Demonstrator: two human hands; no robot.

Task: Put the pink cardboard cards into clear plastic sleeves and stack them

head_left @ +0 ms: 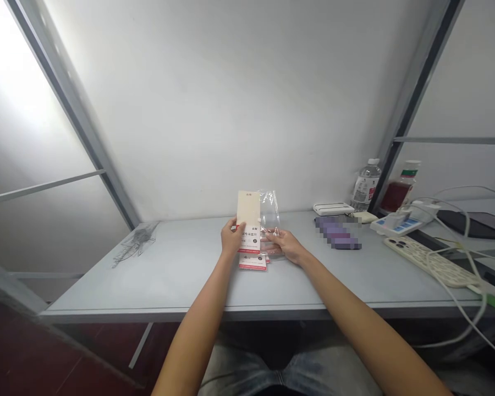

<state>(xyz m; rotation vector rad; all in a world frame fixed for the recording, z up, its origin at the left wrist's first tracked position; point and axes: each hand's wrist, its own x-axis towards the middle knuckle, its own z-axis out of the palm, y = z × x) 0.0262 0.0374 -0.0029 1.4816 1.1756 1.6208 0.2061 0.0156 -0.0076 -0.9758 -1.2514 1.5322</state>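
Head view, looking down at a grey desk [157, 280]:
- Left hand [232, 236] grips the lower left edge of a cream-and-red printed card [248, 212], its long axis pointing away from the person.
- Right hand [282, 245] has its fingers on the lower part of a clear plastic bag [270, 212], which sits just right of the card with its long axis alongside. Pinching or only touching: cannot tell.
- Second printed card [252, 263] lies flat on the desk just below the hands, nearer the person.
- Off to the right, well apart from the hands: a plastic water bottle [366, 184] and a power strip [427, 263].
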